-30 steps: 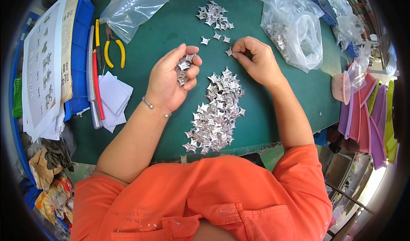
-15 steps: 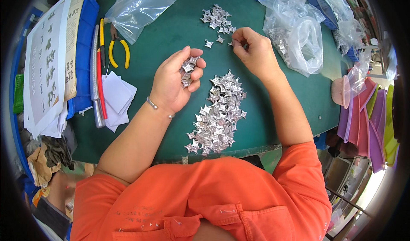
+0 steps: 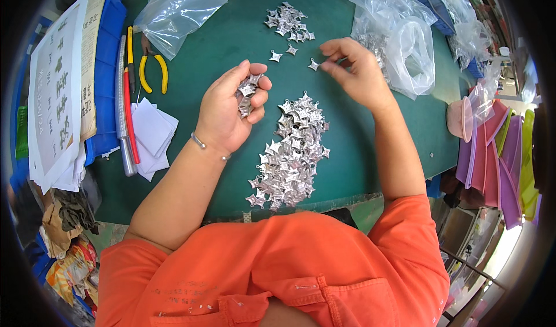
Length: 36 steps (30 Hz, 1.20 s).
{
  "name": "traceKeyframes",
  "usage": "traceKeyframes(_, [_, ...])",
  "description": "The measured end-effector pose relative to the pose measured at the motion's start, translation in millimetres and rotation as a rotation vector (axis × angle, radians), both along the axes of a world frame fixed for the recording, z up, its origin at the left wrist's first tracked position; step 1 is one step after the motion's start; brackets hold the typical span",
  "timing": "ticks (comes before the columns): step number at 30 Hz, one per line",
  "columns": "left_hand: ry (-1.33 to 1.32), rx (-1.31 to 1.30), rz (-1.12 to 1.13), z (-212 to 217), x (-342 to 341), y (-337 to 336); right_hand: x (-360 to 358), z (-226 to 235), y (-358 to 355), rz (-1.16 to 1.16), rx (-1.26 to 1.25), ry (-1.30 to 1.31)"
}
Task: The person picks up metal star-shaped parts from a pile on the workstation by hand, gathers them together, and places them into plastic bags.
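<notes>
Left hand [image 3: 228, 104]: curled into a cup, closed around a cluster of silver star-shaped charms [image 3: 248, 91].
Right hand [image 3: 363, 79]: thumb and fingers parted, nothing visibly gripped; I can't tell whether my thumb touches the nearest charm [image 3: 313, 64].
Nearest charm: lying on the green surface [image 3: 370, 153], just beside my right thumb tip.
Loose singles [image 3: 275, 56]: two, to its left, just on my side of a small heap [image 3: 286, 21].
Main pile [image 3: 294, 153]: a long spread between my forearms, closer to my body.
Around: yellow-handled pliers [image 3: 164, 77] and white paper slips [image 3: 152, 131] to my left, a clear plastic bag [image 3: 414, 37] to my right.
Step in hand: handling charms one at a time, I judge.
Next move calls for: probably a light fingertip pinch, with the left cup spilling nothing.
</notes>
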<state>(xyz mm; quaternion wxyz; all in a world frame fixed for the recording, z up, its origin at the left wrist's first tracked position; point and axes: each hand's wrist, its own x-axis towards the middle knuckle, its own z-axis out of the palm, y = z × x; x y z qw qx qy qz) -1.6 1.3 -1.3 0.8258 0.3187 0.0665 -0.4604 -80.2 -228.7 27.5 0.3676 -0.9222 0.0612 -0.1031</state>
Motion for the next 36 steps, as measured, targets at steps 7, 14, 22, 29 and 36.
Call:
traceKeyframes(7, [0.015, -0.037, -0.015, -3.4, 2.2, -0.4, -4.3, -11.2, -4.6, -0.021, -0.008, -0.078])
traceKeyframes(14, [0.012, 0.002, -0.006, 1.5, 0.4, -0.9, -6.0, -5.2, -1.9, 0.056, 0.228, 0.138])
traceKeyframes(22, [0.013, 0.002, -0.007, 0.8, 0.4, -0.8, 31.4, -16.1, 17.8, 0.255, -0.229, -0.274])
traceKeyframes(29, [0.017, -0.044, 0.000, -1.9, 1.5, -0.4, 30.6, -6.1, 26.2, 0.076, -0.168, -0.096])
traceKeyframes(36, [0.006, 0.001, -0.001, 1.3, 0.3, -1.4, 18.2, 6.2, 2.2, -0.029, -0.191, 0.086])
